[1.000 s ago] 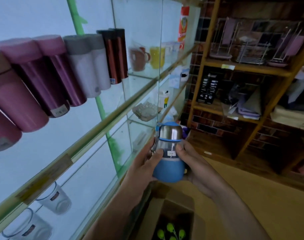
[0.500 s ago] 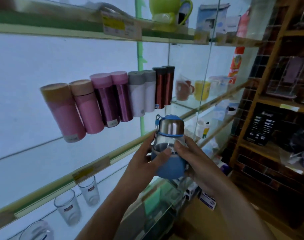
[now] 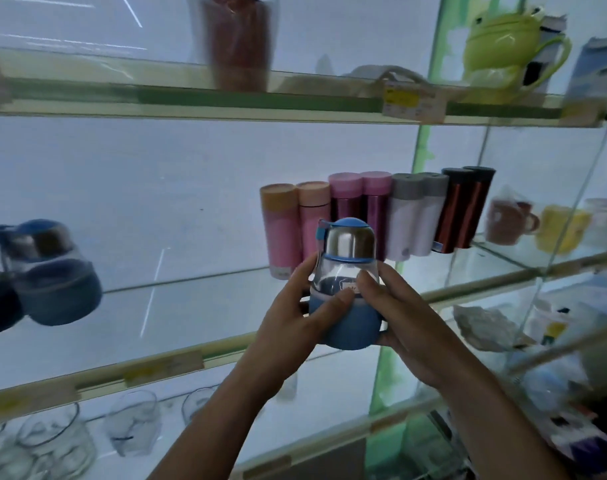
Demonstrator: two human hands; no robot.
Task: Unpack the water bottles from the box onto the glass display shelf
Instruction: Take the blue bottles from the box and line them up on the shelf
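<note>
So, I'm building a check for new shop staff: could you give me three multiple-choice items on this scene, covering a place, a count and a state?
1. Where does the green frog-shaped teapot stand?
A. on the upper glass shelf
B. on the shelf below it
C. in the person's hands

2. How many slim cylindrical flasks stand in the row?
A. six
B. eight
C. ten

3. How is the central clear bottle with steel cap and blue sleeve held?
A. untouched on a shelf
B. by one hand
C. by both hands

Key: 1 A, it sits a level above the flasks; 2 B, four colour pairs; 3 C, the left hand and right hand both grip it.
</note>
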